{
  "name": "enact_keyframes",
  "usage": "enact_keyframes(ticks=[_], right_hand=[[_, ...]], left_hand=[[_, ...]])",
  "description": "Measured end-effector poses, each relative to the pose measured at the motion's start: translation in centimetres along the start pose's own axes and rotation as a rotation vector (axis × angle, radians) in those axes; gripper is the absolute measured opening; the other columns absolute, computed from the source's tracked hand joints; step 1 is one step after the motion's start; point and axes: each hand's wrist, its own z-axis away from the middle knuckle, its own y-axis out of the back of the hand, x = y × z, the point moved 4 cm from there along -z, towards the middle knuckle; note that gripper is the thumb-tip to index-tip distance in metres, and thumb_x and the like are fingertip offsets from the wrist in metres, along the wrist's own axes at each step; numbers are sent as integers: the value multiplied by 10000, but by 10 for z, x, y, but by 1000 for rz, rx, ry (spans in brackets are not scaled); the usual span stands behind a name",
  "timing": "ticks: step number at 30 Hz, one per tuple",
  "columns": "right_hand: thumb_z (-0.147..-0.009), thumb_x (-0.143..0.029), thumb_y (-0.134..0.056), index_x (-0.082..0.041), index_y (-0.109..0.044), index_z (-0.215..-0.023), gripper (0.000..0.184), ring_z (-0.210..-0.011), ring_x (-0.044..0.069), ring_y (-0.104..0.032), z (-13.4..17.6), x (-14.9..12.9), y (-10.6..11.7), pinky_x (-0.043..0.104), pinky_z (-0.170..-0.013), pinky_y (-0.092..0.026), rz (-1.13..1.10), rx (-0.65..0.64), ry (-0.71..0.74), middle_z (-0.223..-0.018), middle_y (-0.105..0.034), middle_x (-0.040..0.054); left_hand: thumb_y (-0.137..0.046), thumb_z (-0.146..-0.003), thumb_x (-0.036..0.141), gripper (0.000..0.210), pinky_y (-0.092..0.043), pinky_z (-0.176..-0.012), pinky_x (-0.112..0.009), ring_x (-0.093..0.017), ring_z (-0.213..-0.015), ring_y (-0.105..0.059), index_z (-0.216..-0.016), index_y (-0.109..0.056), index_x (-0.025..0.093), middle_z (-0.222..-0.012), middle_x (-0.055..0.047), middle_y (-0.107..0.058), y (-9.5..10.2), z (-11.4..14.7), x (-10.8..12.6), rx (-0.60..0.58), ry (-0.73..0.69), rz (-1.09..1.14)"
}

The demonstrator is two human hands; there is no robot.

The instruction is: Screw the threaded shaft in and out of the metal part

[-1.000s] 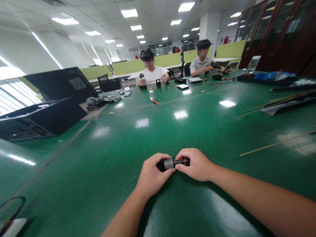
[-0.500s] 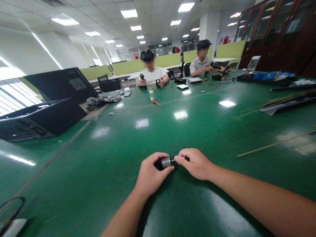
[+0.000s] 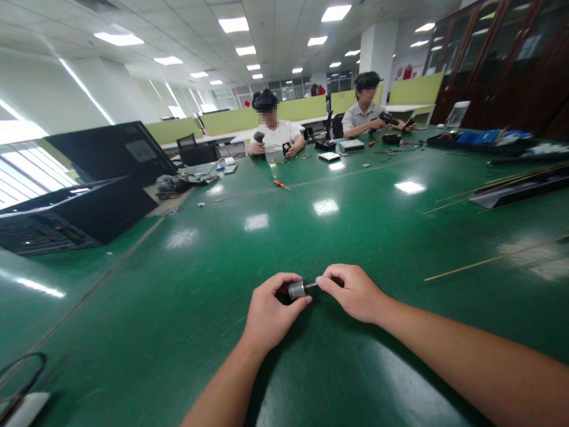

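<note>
Low over the near middle of the table, my left hand (image 3: 269,311) is closed round a small silver metal cylinder (image 3: 296,290), which could be a small motor or a drill chuck. Its fingers curl behind the cylinder and the thumb lies along the near side. From the cylinder's right end a thin dark rod (image 3: 312,285) sticks out. My right hand (image 3: 351,290) pinches the far end of this rod between thumb and fingers. Those fingertips hide the rod's tip, and the cylinder's left end is partly inside my left hand.
A large black metal case (image 3: 75,216) stands at the left. Brass-coloured rods (image 3: 493,259) and a black tray of blue items (image 3: 484,137) lie at the right. Across the green table (image 3: 213,249) two people sit with tools, near an orange screwdriver (image 3: 279,184).
My right hand has shifted slightly right and up, and my left hand a little left with the cylinder. More of the thin rod shows between them.
</note>
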Motion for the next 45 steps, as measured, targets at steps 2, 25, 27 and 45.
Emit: enact_keyframes(ticks=[2,25,27,45], right_hand=[[-919,-370,-559,-174,-649,-734,285,-648,122,-520,0,0,0,249,-600,-334,-14,10,-3,-678,-595,-18],[-913,-602,-465,-161,-596,-722,498,-572,131,-502,-8,21,4,252,-561,-401,-483,194,-171,-614,-529,-1],[-906,-661,-427,-179,-527,-624,568,-487,117,-440,-7,25,2,253,-499,-353,-557,162,-216,-533,-456,-21],[-875,-660,-490,-187,-520,-646,527,-536,136,-469,3,17,-3,280,-543,-387,-464,-16,-117,-573,-474,-18]], left_hand=[[-775,-689,242,271,-506,-771,-332,-194,-816,-663,-949,-698,221,-894,-3,-721,0,0,-2,8,6,10],[-755,-726,376,345,-525,-830,-369,-217,-849,-668,-1013,-682,199,-927,-38,-725,12,-3,-10,192,60,-51],[-719,-767,393,423,-515,-890,-375,-211,-908,-674,-1127,-651,181,-1009,-58,-722,11,-5,-16,209,118,95],[-698,-679,590,452,-542,-941,-476,-336,-949,-712,-959,-734,238,-979,-63,-769,178,200,-51,455,449,-512]])
